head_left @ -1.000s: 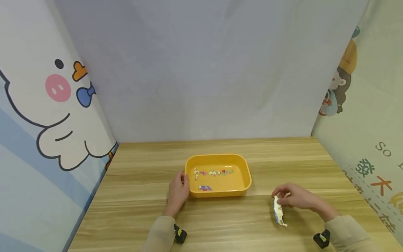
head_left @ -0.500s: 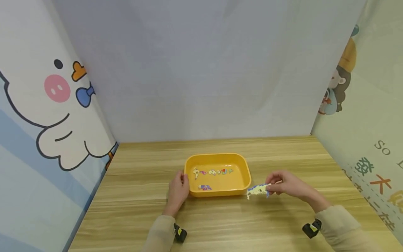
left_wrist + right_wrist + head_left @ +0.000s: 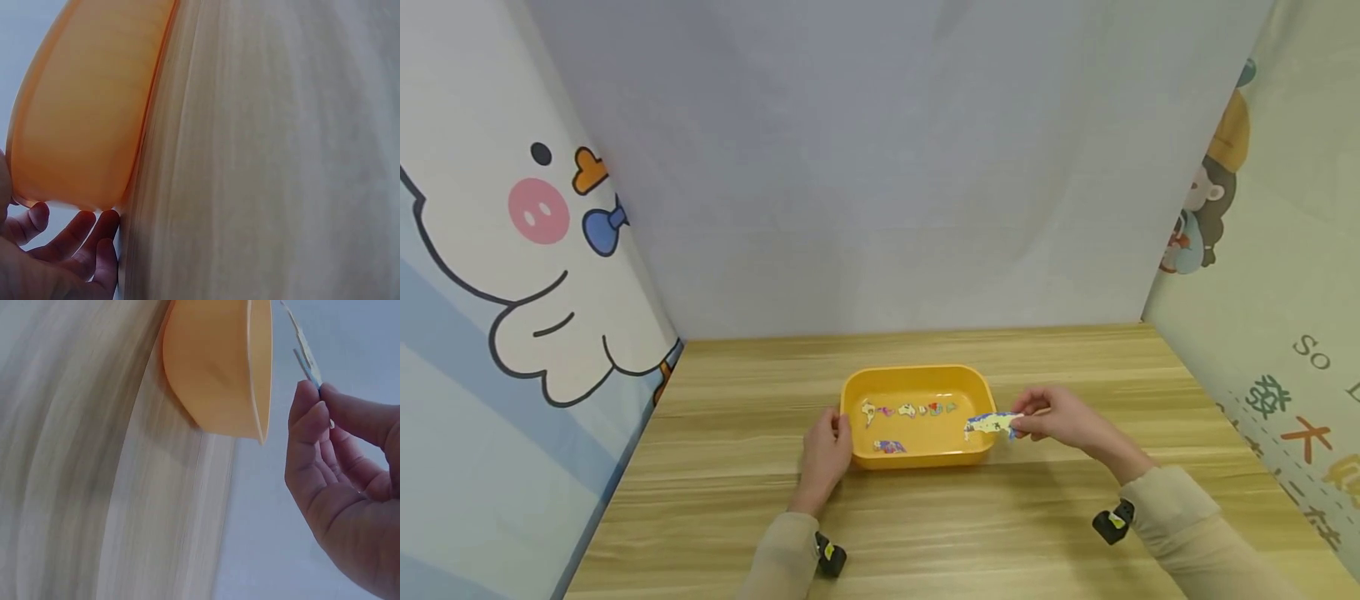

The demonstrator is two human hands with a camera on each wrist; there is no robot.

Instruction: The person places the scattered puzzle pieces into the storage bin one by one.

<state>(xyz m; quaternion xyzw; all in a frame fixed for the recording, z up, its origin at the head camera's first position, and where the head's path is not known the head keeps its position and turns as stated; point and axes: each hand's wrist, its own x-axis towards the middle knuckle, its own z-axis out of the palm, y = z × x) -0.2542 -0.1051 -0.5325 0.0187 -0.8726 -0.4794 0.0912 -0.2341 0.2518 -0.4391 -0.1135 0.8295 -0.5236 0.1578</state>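
Note:
A yellow plastic tray (image 3: pixel 925 460) stands on the table, with small irregular colourful pieces (image 3: pixel 907 411) lying flat inside it. My left hand (image 3: pixel 826 454) holds the tray's left end; in the left wrist view its fingertips (image 3: pixel 80 222) touch the tray's outer wall. Thumb and fingers of my right hand (image 3: pixel 1051 418) pinch a flat, jagged cream-and-blue piece (image 3: pixel 988 423) by its right end. That piece extends over the tray's right rim, above the inside. In the right wrist view it appears thin and nearly edge-on; its exact kind is unclear.
The wood-grain table (image 3: pixel 737 392) spreads around the tray. A plain pale backdrop (image 3: pixel 880 192) rises behind it, with printed cloth panels at the left (image 3: pixel 467 250) and right (image 3: pixel 1285 292). A patterned blue-and-red piece (image 3: pixel 889 447) lies near the tray's front left.
My right hand has moved left and away from me, carrying the cream-and-blue piece from the right of the tray to over its rim. The piece has turned from hanging downward to pointing left.

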